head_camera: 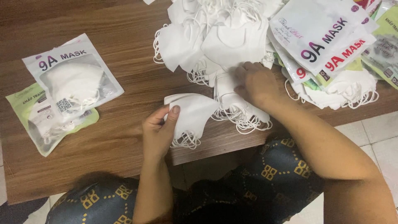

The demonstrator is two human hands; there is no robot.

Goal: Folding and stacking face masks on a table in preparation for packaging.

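A white, clear-windowed pouch (72, 76) lies far left on the counter (124, 137), overlapping a green one (37, 124); each is flat. White and green pouches (327, 37) pile at the upper right.

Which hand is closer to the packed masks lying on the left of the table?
The left hand. It holds a small stack of white masks just right of the packed masks. The right hand is farther right, at the big mask pile.

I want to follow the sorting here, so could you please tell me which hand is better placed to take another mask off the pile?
Probably the right hand: it rests on the pile of white masks. The left hand is shut on a small stack of masks.
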